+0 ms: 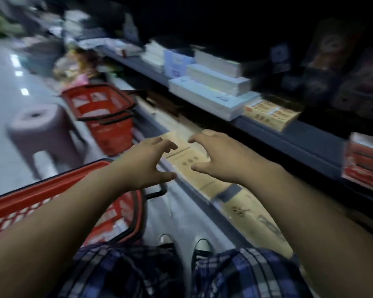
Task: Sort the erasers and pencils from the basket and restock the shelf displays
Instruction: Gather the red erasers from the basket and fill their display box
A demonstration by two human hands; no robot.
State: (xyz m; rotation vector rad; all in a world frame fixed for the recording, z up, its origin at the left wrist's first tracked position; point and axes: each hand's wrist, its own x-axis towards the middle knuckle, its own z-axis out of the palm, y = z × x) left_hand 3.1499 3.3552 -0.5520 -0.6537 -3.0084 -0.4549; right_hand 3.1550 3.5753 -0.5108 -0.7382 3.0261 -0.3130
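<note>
Both hands are reaching, empty, over the front edge of the lower shelf [215,214].
The left hand [151,162] and right hand [220,160] are hovering with fingers spread and loosely bent, gripping nothing, above flat cardboard boxes [187,162] whose print is blurring past reading. The red basket [19,209] is sitting at the person's left, partly cut off by frame and forearm, its pale contents too smeared to name. A second red basket [108,117] is standing farther along, beside a stool [41,130].

A red plastic basket [30,195] sits low at the left. Another red basket [112,134] stands farther along, beside the dark shelf [299,136].
</note>
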